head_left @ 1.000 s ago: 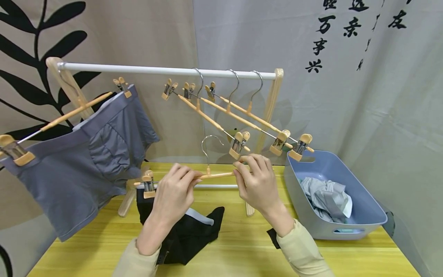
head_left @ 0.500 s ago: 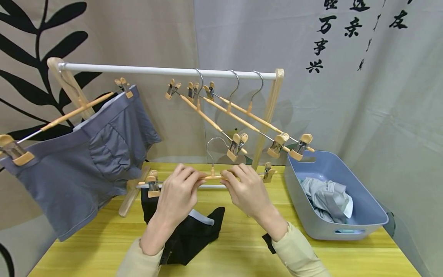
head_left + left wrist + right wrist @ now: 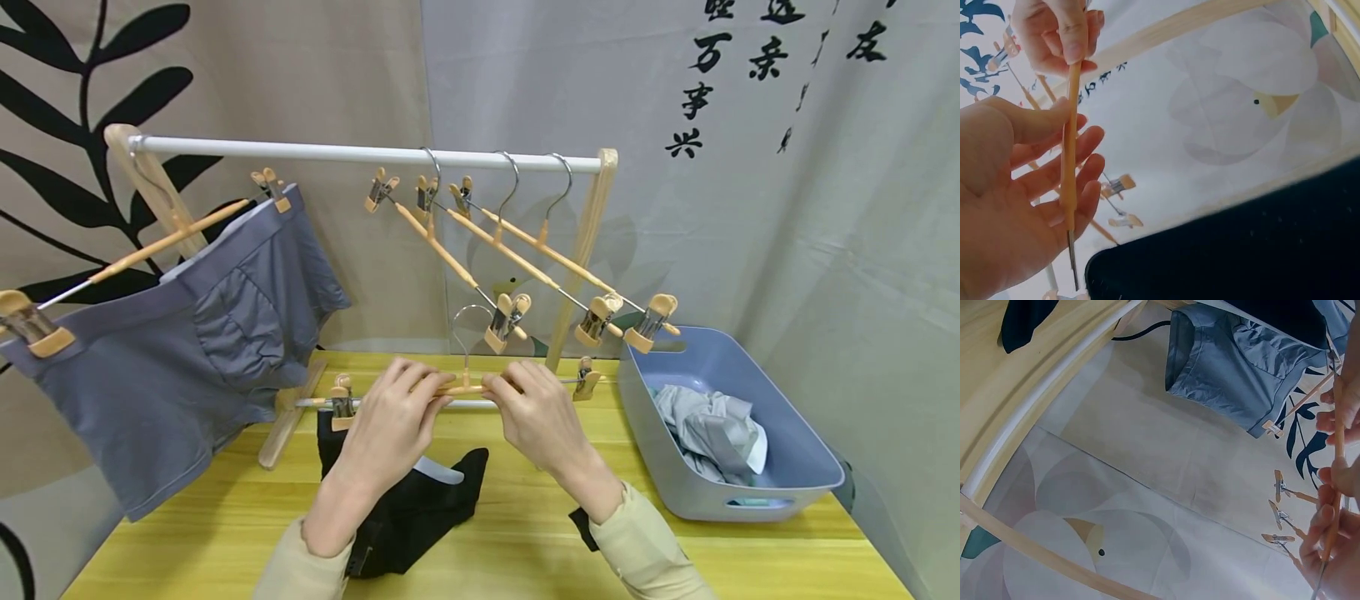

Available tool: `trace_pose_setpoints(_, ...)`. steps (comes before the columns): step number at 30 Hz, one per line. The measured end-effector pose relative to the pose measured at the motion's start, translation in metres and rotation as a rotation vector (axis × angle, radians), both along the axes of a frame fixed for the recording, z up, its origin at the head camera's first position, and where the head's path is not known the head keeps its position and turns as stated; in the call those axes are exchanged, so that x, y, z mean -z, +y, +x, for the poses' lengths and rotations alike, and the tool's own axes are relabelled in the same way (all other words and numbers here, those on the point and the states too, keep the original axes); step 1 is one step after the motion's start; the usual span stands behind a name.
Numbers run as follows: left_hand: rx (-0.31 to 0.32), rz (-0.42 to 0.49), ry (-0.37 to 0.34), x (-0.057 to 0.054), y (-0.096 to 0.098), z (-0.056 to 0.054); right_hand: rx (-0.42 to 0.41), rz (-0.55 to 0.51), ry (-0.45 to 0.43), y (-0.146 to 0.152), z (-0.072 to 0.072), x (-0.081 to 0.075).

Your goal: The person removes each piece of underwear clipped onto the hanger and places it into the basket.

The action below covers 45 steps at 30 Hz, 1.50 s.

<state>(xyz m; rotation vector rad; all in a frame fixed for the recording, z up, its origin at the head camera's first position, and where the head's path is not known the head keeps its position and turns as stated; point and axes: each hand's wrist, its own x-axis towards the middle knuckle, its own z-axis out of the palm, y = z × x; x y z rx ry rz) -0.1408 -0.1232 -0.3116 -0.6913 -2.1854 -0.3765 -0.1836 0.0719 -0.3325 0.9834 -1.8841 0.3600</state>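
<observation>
A clip hanger (image 3: 465, 388) with a metal hook and wooden-coloured bar is held level between both hands. My left hand (image 3: 393, 417) pinches the bar left of the hook; my right hand (image 3: 536, 412) pinches it just right of the hook. In the left wrist view, the left thumb presses on the bar (image 3: 1069, 156) and the fingers curl behind it. A black garment (image 3: 420, 517) hangs below the hanger's left clip (image 3: 342, 402), partly hidden by the left hand and forearm. The right clip (image 3: 586, 379) sticks out past the right hand; its grip is unclear.
A rack with a white rail (image 3: 315, 152) stands behind, bearing several clip hangers. Grey-blue shorts (image 3: 202, 333) hang at its left; bare hangers (image 3: 517, 258) hang at its right. A blue-grey basket (image 3: 780, 433) with crumpled light cloth (image 3: 708, 429) stands right on the wooden table (image 3: 525, 542).
My right hand has moved left along the bar, close to the hook and the left hand. The held hanger has shifted slightly right and its right clip has come into view.
</observation>
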Motion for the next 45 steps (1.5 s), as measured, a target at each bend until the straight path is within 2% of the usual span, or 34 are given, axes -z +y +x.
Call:
trace_pose_setpoints(4, -0.004, 0.001, 0.004, -0.004, -0.005, 0.003, -0.002, -0.027, 0.002, 0.002, -0.002, 0.002)
trace_pose_setpoints(9, -0.029, 0.035, 0.084, -0.011, -0.017, 0.004, -0.017, -0.075, 0.01, 0.004, -0.005, 0.003)
trace_pose_setpoints(12, -0.062, 0.056, 0.099, -0.014, -0.026, 0.004, -0.023, -0.095, 0.02, 0.006, -0.006, 0.004)
trace_pose_setpoints(16, -0.113, 0.083, 0.054, -0.015, -0.039, 0.004, -0.015, -0.099, 0.009, 0.008, -0.005, 0.004)
trace_pose_setpoints(21, -0.174, 0.132, -0.043, -0.014, -0.048, 0.004, 0.01, -0.096, 0.021, 0.01, -0.006, 0.003)
trace_pose_setpoints(24, -0.189, 0.144, -0.101, -0.014, -0.05, 0.004, 0.024, -0.099, 0.028, 0.011, -0.006, 0.002)
trace_pose_setpoints(32, -0.181, 0.166, -0.164, -0.013, -0.051, 0.005, 0.058, -0.088, 0.011, 0.015, -0.005, 0.001)
trace_pose_setpoints(36, -0.159, 0.21, -0.186, -0.013, -0.049, 0.004, 0.06, -0.089, -0.006, 0.015, -0.004, 0.0)
trace_pose_setpoints(45, -0.098, 0.371, -0.139, -0.012, -0.042, 0.004, 0.032, -0.107, -0.01, 0.015, -0.004, 0.001)
